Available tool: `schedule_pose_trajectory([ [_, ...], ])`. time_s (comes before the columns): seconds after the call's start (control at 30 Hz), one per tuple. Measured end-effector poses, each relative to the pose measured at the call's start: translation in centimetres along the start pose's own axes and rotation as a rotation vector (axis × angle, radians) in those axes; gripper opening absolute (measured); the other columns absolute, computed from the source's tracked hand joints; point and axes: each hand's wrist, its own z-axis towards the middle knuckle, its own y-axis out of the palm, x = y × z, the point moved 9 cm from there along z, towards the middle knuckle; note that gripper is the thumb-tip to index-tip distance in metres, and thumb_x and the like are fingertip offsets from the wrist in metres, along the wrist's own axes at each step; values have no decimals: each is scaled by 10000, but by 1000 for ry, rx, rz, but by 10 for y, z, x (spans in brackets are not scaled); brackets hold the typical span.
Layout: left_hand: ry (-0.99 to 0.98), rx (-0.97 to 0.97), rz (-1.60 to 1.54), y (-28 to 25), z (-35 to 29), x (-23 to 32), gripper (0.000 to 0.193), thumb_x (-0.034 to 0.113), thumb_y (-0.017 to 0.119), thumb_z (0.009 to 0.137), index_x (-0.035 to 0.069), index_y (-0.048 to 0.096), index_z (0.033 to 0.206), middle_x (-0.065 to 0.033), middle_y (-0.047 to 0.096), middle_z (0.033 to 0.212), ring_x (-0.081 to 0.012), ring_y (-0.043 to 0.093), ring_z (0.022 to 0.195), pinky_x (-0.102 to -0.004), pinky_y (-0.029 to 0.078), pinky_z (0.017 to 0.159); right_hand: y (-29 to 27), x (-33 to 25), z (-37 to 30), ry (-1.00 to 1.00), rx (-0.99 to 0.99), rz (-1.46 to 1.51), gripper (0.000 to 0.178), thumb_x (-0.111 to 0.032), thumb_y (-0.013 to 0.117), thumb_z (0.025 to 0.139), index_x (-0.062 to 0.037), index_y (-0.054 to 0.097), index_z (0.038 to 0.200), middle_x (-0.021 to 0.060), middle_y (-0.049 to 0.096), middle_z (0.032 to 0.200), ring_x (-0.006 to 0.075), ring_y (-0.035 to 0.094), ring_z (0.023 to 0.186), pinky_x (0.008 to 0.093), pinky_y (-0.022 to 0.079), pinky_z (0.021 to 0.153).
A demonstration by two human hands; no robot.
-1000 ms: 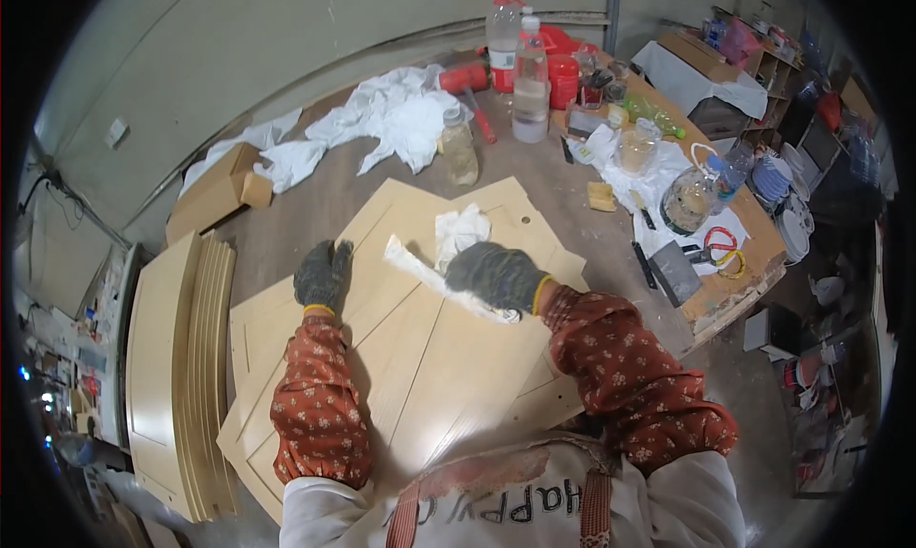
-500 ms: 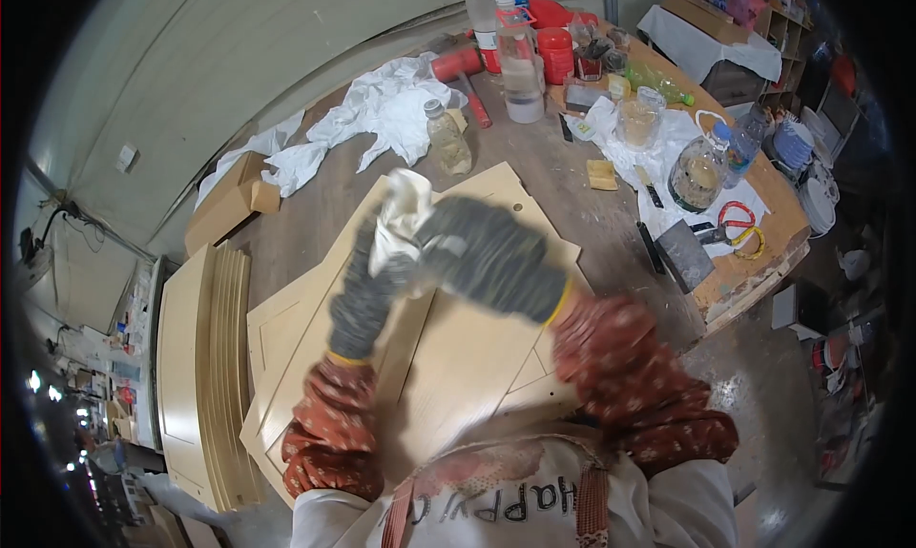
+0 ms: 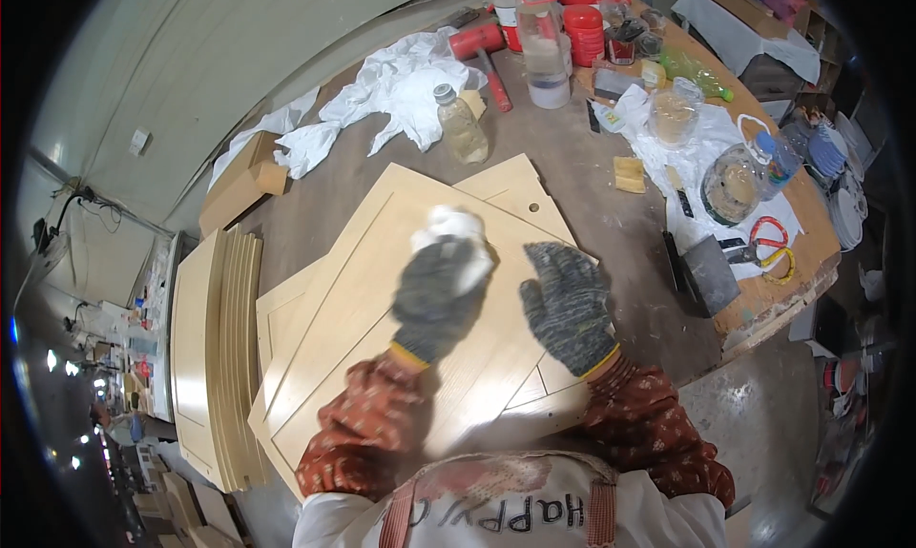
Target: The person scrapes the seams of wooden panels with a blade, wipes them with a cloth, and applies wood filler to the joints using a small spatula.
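Observation:
In a dark grey knitted glove, my left hand (image 3: 434,295) presses a crumpled white cloth (image 3: 452,226) onto the top pale wooden panel (image 3: 358,305). Its outline is slightly blurred. My right hand (image 3: 569,308), gloved the same way, lies flat near the right edge of that panel, fingers stretched out and nothing in it. The top panel has a framed border and rests at an angle over another wooden panel (image 3: 520,187) with a round hole near its corner.
Several panels stand in a stack (image 3: 218,357) at left. Behind are a cardboard box (image 3: 250,181), white cloths (image 3: 405,85), a red mallet (image 3: 477,42) and a glass bottle (image 3: 463,128). Rightward lie scissors (image 3: 768,248), a dark block (image 3: 704,273), a sanding pad (image 3: 629,174) and jars.
My hands were together over the panel, with the cloth between them. They have parted: the left has lowered the cloth onto the panel, and the right has moved right and flattened out.

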Motion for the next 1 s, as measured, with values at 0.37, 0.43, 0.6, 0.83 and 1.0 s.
schedule_pose_trajectory([
  [0.37, 58, -230, 200, 13, -7, 14, 509, 190, 665, 797, 112, 565, 1291, -156, 574, 1222, -339, 550, 1046, -458, 443, 885, 6, 11, -3, -37, 42, 84, 361, -119, 601, 826, -44, 554, 1176, 136, 550, 1135, 321, 503, 1109, 467, 375, 979],
  [0.43, -97, -265, 216, 41, 10, 3, 457, 184, 647, 805, 78, 569, 1242, -181, 581, 1159, -366, 549, 1014, -471, 440, 845, 5, 11, -2, -44, 39, 89, 367, -118, 609, 818, -44, 552, 1173, 137, 546, 1130, 323, 500, 1108, 472, 372, 981],
  [0.6, 92, -106, 68, 18, 8, 31, 482, 171, 683, 743, 104, 600, 1213, -168, 580, 1149, -361, 585, 969, -459, 498, 772, 3, 12, -4, -39, 52, 74, 377, -124, 617, 809, -49, 549, 1172, 136, 542, 1114, 326, 499, 1093, 477, 373, 980],
  [0.83, -112, -566, 438, 46, 15, -1, 445, 210, 554, 820, 102, 548, 1252, -112, 556, 1189, -293, 543, 992, -422, 458, 808, 1, 11, -2, -31, 34, 100, 370, -114, 612, 805, -48, 550, 1164, 134, 551, 1106, 324, 511, 1085, 475, 378, 977],
  [1.0, 170, -456, -281, 19, 10, 49, 502, 108, 651, 773, 118, 528, 1259, -118, 570, 1186, -338, 616, 939, -456, 545, 751, 0, 10, -2, -63, 35, 97, 353, -111, 610, 806, -50, 561, 1151, 135, 561, 1106, 322, 514, 1093, 466, 386, 971],
])
